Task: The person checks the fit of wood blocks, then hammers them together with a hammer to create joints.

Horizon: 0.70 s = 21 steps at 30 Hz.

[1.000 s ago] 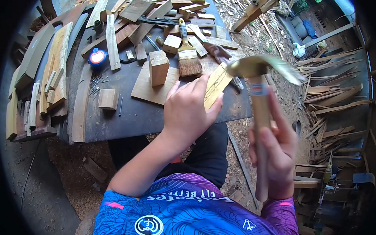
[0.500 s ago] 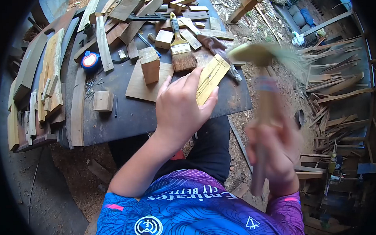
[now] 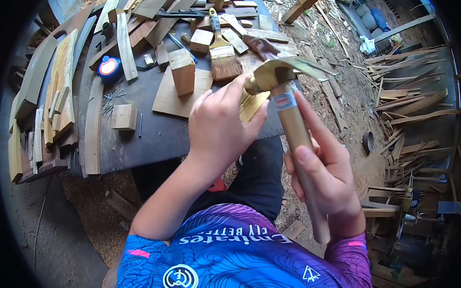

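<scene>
My left hand [image 3: 217, 119] is closed round a flat yellowish piece of wood [image 3: 253, 107], thumb on its near side. The hammer head overlaps much of this piece in view. My right hand [image 3: 327, 168] grips a claw hammer [image 3: 292, 122] by its wooden handle, index finger stretched along it toward the head. A blue and white label is stuck below the brass-coloured head, whose face is right by my left fingertips. Beyond my left hand lie a wide paintbrush [image 3: 225, 60] and an upright wooden block [image 3: 183, 77] on a thin board [image 3: 163, 103].
Scattered nails [image 3: 108, 101], a small wooden cube [image 3: 124, 117] and a blue tape measure [image 3: 109, 68] lie on the dark table [image 3: 159, 151]. Offcuts [image 3: 201, 41] crowd its far end. Curved wood strips [image 3: 61, 94] line the left. Stacked wood [image 3: 417, 107] stands right.
The hammer, blurred in motion before, has come down and left, its head now over the yellowish wood piece. My right index finger now extends along the handle. My left hand keeps its hold.
</scene>
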{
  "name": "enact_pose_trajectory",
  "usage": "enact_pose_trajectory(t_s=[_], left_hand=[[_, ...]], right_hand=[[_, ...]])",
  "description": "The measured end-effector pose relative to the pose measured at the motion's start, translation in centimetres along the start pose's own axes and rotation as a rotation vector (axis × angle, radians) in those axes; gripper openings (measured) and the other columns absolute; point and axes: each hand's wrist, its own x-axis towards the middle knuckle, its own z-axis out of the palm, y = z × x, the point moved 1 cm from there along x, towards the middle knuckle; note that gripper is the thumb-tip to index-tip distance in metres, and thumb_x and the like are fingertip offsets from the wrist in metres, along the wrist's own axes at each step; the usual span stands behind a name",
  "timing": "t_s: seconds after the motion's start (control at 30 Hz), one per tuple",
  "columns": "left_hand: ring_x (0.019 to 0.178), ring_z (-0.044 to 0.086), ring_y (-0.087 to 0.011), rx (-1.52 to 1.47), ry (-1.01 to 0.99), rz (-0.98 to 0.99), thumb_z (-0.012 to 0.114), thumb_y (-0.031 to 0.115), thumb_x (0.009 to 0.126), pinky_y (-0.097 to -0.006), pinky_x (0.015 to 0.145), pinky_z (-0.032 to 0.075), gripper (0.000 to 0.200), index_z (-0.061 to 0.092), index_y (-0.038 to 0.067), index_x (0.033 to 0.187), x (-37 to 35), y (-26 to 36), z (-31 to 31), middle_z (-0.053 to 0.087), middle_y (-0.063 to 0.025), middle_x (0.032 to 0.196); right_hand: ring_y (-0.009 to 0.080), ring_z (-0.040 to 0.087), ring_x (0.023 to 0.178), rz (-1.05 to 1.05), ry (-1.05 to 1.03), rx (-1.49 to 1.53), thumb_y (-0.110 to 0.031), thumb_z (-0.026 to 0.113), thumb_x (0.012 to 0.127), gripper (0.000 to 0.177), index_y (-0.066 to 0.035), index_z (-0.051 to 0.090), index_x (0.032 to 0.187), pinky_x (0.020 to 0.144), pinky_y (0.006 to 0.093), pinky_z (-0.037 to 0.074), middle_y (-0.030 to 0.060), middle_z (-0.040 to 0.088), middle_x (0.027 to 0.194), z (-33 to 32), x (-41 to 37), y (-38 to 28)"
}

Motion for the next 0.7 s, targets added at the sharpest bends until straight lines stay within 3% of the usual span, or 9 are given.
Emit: enact_pose_trajectory(t_s=[0.03, 0.13, 0.2, 0.33, 0.47, 0.5, 0.53, 0.67, 0.7], left_hand=[[0.089, 0.076, -0.0375, 0.031, -0.002, -0.007, 0.083, 0.031, 0.088, -0.0466, 0.086, 0.059, 0.051, 0.070, 0.002, 0.128, -0.2, 0.0, -0.1, 0.079, -0.0166, 0.101], [0.088, 0.077, -0.0375, 0.000, -0.092, -0.073, 0.083, 0.031, 0.088, -0.0475, 0.082, 0.059, 0.053, 0.069, 0.002, 0.129, 0.0, 0.1, -0.4, 0.079, -0.0175, 0.104], [0.086, 0.078, -0.0363, -0.056, -0.046, -0.027, 0.085, 0.026, 0.088, -0.0442, 0.076, 0.061, 0.046, 0.070, -0.001, 0.123, -0.2, -0.3, -0.2, 0.078, -0.0194, 0.099], [0.087, 0.080, -0.0344, -0.125, 0.051, 0.073, 0.087, 0.022, 0.091, -0.0399, 0.073, 0.062, 0.042, 0.071, -0.003, 0.120, -0.3, -1.2, 0.5, 0.078, -0.0195, 0.098], [0.089, 0.081, -0.0289, -0.237, 0.029, -0.043, 0.085, 0.018, 0.091, -0.0369, 0.077, 0.064, 0.044, 0.070, -0.004, 0.126, -0.6, -1.0, 0.7, 0.079, -0.0193, 0.106], [0.089, 0.081, -0.0259, -0.231, 0.015, -0.065, 0.085, 0.015, 0.090, -0.0362, 0.079, 0.064, 0.044, 0.070, -0.004, 0.127, -0.4, -0.5, 0.4, 0.080, -0.0184, 0.106], [0.085, 0.079, -0.0377, -0.201, 0.058, -0.041, 0.087, 0.030, 0.088, -0.0435, 0.075, 0.063, 0.055, 0.070, 0.002, 0.131, -0.4, -0.9, 0.9, 0.078, -0.0213, 0.098], [0.094, 0.079, -0.0379, -0.262, 0.010, 0.041, 0.085, 0.025, 0.092, -0.0422, 0.079, 0.063, 0.050, 0.069, -0.001, 0.131, -0.5, -2.0, 1.0, 0.078, -0.0231, 0.105], [0.093, 0.079, -0.0363, -0.251, 0.021, 0.056, 0.085, 0.023, 0.091, -0.0411, 0.080, 0.063, 0.049, 0.069, -0.002, 0.130, -0.5, -1.3, 1.0, 0.078, -0.0228, 0.105]], right_hand=[[0.0107, 0.062, 0.063, 0.008, -0.012, -0.030, -0.014, 0.059, 0.110, 0.073, -0.012, 0.027, 0.175, 0.059, 0.0268, 0.052, 0.0040, 0.066, 0.088, -0.1, 0.0, -0.1], [0.0281, 0.068, 0.075, -0.263, 0.002, -0.363, -0.007, 0.068, 0.102, 0.075, -0.011, 0.037, 0.171, 0.070, 0.0375, 0.057, 0.0135, 0.069, 0.100, -0.2, 0.2, 1.2], [0.0341, 0.070, 0.079, -0.435, 0.005, -0.582, -0.004, 0.071, 0.099, 0.077, -0.010, 0.041, 0.169, 0.073, 0.0421, 0.059, 0.0165, 0.069, 0.102, -0.2, 0.5, 2.0], [0.0340, 0.067, 0.073, -0.666, 0.036, -0.793, -0.002, 0.075, 0.093, 0.078, -0.010, 0.047, 0.166, 0.066, 0.0459, 0.058, 0.0159, 0.065, 0.094, 0.5, 0.9, 3.8], [0.0271, 0.064, 0.063, -0.821, 0.045, -0.789, -0.002, 0.076, 0.091, 0.074, -0.013, 0.056, 0.161, 0.055, 0.0430, 0.057, 0.0129, 0.063, 0.092, 1.0, 0.4, 4.5], [0.0300, 0.067, 0.066, -0.820, 0.001, -0.849, -0.001, 0.078, 0.089, 0.074, -0.012, 0.057, 0.159, 0.057, 0.0422, 0.057, 0.0166, 0.067, 0.097, 0.8, -0.2, 4.4], [0.0330, 0.071, 0.070, -0.816, -0.042, -0.905, 0.001, 0.079, 0.088, 0.074, -0.010, 0.058, 0.158, 0.059, 0.0414, 0.058, 0.0204, 0.070, 0.102, 0.6, -0.7, 4.4], [0.0304, 0.063, 0.057, -0.774, 0.118, -0.788, -0.008, 0.074, 0.093, 0.074, -0.021, 0.054, 0.163, 0.052, 0.0457, 0.056, 0.0120, 0.059, 0.087, -0.1, 2.2, 5.9], [0.0312, 0.063, 0.058, -0.679, 0.098, -0.843, -0.010, 0.073, 0.095, 0.074, -0.022, 0.052, 0.164, 0.053, 0.0460, 0.056, 0.0114, 0.059, 0.087, 0.0, 1.3, 5.4]])
